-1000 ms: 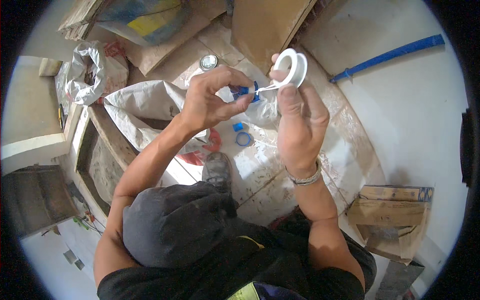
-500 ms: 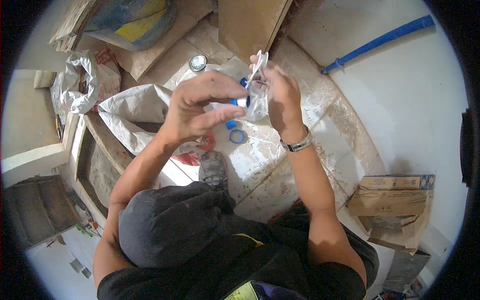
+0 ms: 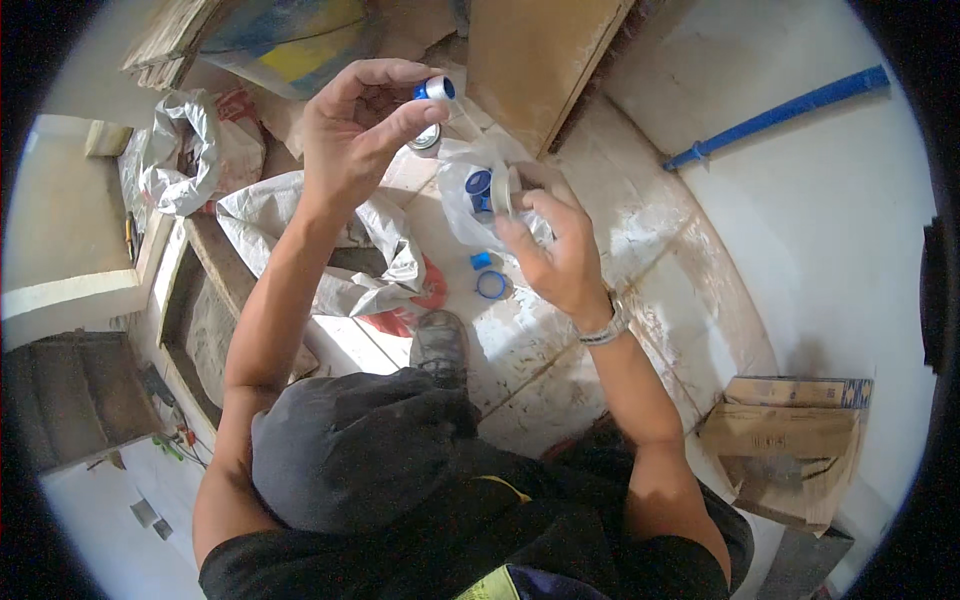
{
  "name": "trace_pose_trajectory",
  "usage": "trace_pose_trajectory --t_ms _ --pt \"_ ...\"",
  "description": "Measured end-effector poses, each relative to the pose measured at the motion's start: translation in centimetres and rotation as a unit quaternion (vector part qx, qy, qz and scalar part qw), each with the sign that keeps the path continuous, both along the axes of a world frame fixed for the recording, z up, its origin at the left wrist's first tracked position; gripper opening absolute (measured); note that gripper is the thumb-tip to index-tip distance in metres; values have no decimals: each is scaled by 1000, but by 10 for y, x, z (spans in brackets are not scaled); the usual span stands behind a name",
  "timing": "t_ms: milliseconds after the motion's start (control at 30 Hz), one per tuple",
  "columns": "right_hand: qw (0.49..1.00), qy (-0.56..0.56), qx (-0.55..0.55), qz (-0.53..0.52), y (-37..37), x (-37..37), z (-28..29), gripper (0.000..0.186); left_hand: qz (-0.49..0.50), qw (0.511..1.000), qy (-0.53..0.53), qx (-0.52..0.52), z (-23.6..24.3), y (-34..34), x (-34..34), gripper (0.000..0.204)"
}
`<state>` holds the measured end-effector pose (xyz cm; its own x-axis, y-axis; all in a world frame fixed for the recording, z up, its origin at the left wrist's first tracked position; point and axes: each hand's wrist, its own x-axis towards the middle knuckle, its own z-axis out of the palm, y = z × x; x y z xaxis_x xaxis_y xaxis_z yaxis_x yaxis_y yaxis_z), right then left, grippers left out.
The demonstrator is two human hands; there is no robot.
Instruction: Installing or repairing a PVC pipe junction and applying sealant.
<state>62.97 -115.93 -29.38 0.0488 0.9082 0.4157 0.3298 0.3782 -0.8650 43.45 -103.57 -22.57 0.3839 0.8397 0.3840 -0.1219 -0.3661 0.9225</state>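
Observation:
Between the thumb and fingers of my left hand [image 3: 350, 130] is a blue pipe fitting [image 3: 436, 88] with white tape around its end. My right hand [image 3: 560, 245], lower and to the right, is closed on a white tape spool [image 3: 502, 190]. A faint pale strip appears to stretch from the fitting toward the spool. Just beyond my right fingers, a clear plastic bag [image 3: 457, 215] lies on the floor with blue fittings [image 3: 479, 184] in it. A small blue piece [image 3: 482, 261] and a blue ring [image 3: 490, 286] lie nearer to me.
A round metal can [image 3: 425, 142] stands below my left fingertips. White woven sacks [image 3: 262, 215] and a wooden trough [image 3: 210, 300] are on the left. Brown boards [image 3: 530, 60] lean at the back. To the right are a blue wall pipe [image 3: 780, 115] and a cardboard box [image 3: 780, 440].
My hands have moved apart. The left one has risen away with the blue fitting, while the right has come lower with the spool, turning it. The bag of fittings is now less covered.

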Motion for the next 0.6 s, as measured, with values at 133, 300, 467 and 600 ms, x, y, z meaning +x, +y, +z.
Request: trace_pose_trajectory --t_ms 133,300,467,600 --pt "995 44 -41 79 -15 -2 30 24 -8 999 26 33 -16 18 -4 26" --pt "983 149 -32 107 -17 -5 40 25 -23 996 76 32 -28 9 -4 18" --pt "982 157 -14 103 -14 -4 41 26 -20 989 107 97 -39 10 0 18" --pt "984 150 -46 79 -12 -7 37 28 -33 986 152 54 -53 2 5 19"
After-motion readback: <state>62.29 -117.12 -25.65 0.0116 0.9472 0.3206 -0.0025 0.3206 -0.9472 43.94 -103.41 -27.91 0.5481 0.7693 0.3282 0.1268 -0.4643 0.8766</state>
